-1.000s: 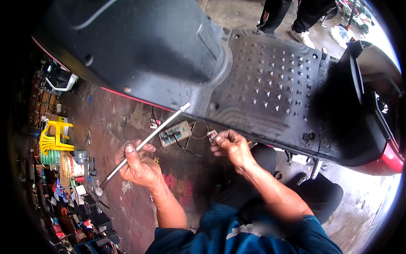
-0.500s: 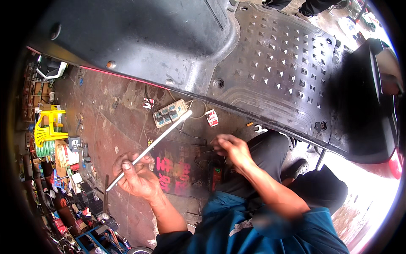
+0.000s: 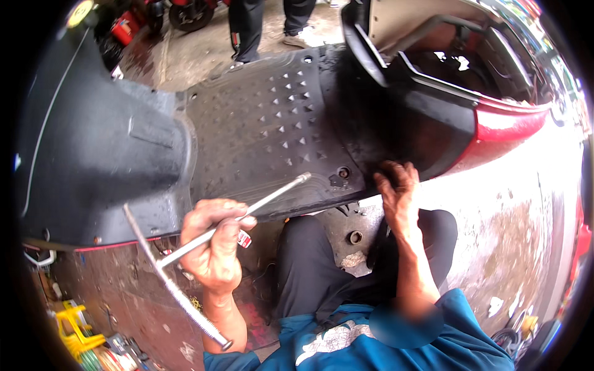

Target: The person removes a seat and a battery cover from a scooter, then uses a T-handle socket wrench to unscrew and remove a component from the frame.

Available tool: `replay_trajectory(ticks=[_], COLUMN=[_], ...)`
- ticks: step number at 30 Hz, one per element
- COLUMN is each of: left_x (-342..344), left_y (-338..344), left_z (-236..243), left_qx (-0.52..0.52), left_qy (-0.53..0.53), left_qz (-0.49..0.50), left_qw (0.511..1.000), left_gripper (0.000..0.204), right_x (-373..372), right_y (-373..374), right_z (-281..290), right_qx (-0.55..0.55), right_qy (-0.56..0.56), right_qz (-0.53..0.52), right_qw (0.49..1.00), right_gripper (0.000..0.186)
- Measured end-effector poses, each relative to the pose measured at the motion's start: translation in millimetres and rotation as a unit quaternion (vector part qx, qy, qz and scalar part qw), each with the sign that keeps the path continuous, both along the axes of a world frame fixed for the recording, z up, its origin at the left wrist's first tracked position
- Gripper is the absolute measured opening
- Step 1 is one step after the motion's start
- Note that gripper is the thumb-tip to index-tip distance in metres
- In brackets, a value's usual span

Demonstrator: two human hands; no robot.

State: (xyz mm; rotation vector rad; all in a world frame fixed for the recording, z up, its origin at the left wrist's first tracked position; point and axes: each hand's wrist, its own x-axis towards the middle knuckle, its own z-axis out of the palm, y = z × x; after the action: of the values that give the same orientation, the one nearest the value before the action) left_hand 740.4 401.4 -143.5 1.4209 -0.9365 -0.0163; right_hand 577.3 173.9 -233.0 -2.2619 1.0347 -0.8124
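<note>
My left hand (image 3: 215, 247) is closed round the shaft of a T-handle socket wrench (image 3: 270, 198). The long crossbar lies to the left of my fist, and the socket end points up and right, over the near part of a scooter's black footboard (image 3: 244, 133). Raised studs cover much of that footboard. My right hand (image 3: 399, 191) rests its spread fingers against the lower edge of the scooter's black side panel (image 3: 427, 123), holding nothing. Left of that hand, a round bolt hole (image 3: 344, 174) shows in the footboard corner.
The scooter's front shield (image 3: 105, 142) rises at the left; its red rear panel (image 3: 504, 127) is at the right. Beyond stands another person in dark trousers (image 3: 245, 28). A metal ring (image 3: 354, 237) lies on the floor between my knees. A yellow plastic chair (image 3: 77, 331) is at lower left.
My view has swung right toward the scooter's rear. My right hand has moved from above my lap to the side panel. The T-handle wrench's crossbar has come into clear sight.
</note>
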Motion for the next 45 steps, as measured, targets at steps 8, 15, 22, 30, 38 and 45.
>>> replay_trajectory(ticks=[8,15,22,30,38,45], left_x=[-5.6,-1.1,13.6,-6.7,-6.5,-17.0], left_y=[-62.3,-77.5,-93.2,-97.6,-83.0,-82.2], left_z=[7.2,7.3,30.4,8.0,-13.6,-7.3], left_qx=[0.068,0.109,0.189,0.158,0.056,0.027], left_qy=[0.021,0.051,-0.004,-0.119,-0.039,0.172], left_qz=[-0.115,-0.138,-0.269,-0.028,-0.008,-0.031], left_qw=[0.991,0.983,0.944,0.980,0.998,0.984], left_gripper=[0.009,0.008,0.008,0.014,0.007,0.007], right_x=[4.1,4.0,4.3,3.9,6.6,5.5], right_y=[5.7,4.9,4.7,5.2,8.0,7.1], right_z=[9.0,6.3,7.1,5.8,9.5,11.7], right_qx=[-0.009,-0.021,-0.027,-0.039,-0.057,-0.059], right_qy=[0.017,0.016,0.017,0.012,0.041,0.047], right_qz=[0.036,0.039,0.040,0.048,0.049,0.054], right_qw=[0.999,0.999,0.999,0.998,0.996,0.996], right_gripper=[0.024,0.025,0.026,0.029,0.032,0.032])
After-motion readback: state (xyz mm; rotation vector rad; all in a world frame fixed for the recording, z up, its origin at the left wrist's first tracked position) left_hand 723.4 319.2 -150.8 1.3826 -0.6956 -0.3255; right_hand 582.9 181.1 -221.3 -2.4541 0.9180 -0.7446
